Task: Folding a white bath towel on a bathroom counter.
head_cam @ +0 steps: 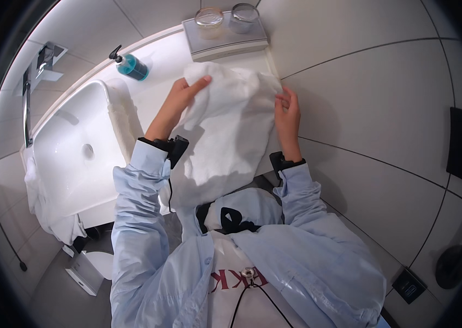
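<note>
A white terry towel [231, 123] is spread in front of me over the pale counter, its near end hanging toward my lap. My left hand [186, 92] grips the towel's upper left edge, thumb on top and fingers hidden beneath the cloth. At the upper right corner, my right hand [288, 104] has its fingertips on the towel's edge and seems to pinch it. The cloth between both hands is rumpled, with soft folds and shadows across it.
Left of the towel sits a white washbasin [79, 151] with a second white cloth [42, 201] over its front corner. A teal pump bottle [133, 67] stands behind. Two glass jars [209, 22] top a grey box [229, 45]. A tiled wall [362, 102] rises at right.
</note>
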{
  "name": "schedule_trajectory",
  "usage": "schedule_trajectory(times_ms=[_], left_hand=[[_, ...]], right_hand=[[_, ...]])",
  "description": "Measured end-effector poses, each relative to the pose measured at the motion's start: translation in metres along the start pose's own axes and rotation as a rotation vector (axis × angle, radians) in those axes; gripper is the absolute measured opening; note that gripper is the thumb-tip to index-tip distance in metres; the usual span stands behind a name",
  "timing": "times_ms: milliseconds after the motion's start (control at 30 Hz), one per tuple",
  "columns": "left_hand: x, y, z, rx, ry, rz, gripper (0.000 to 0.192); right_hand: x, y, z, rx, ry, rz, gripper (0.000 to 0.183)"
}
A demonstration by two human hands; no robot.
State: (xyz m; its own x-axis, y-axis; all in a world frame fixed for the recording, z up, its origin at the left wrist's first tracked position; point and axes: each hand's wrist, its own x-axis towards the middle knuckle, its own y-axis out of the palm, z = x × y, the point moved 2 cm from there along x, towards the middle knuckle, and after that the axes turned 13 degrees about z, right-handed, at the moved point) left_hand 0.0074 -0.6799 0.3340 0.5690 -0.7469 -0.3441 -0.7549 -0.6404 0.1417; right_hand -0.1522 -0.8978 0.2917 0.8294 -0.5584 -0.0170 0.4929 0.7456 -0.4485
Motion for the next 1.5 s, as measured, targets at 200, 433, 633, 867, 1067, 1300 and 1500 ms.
schedule_trajectory(times_ms=[200,433,633,867,1067,1300,1500], left_hand=[[0.013,0.001,-0.02,-0.061,0.019,-0.041,0.04],[-0.003,-0.026,-0.03,-0.17,0.063,-0.136,0.053],[-0.03,-0.042,-0.019,-0.329,0.102,-0.29,0.043],[-0.066,-0.033,-0.059,-0.181,0.103,-0.051,0.033],[-0.081,-0.058,-0.06,-0.181,0.059,-0.186,0.043],[-0.041,-0.073,-0.041,-0.151,-0.051,-0.175,0.051],[0.006,-0.079,-0.011,0.091,0.019,-0.023,0.059]], right_hand=[[0.018,0.029,-0.138,0.003,0.193,-0.134,0.056],[0.02,0.007,-0.078,0.363,0.345,0.07,0.046],[-0.023,-0.026,-0.024,0.852,0.168,-0.028,0.047],[-0.006,-0.049,0.014,1.012,0.464,0.722,0.047],[-0.001,-0.048,0.014,0.709,0.293,0.306,0.04],[0.003,-0.039,-0.001,0.933,0.272,-0.121,0.034],[0.008,-0.033,-0.014,0.893,0.109,-0.069,0.033]])
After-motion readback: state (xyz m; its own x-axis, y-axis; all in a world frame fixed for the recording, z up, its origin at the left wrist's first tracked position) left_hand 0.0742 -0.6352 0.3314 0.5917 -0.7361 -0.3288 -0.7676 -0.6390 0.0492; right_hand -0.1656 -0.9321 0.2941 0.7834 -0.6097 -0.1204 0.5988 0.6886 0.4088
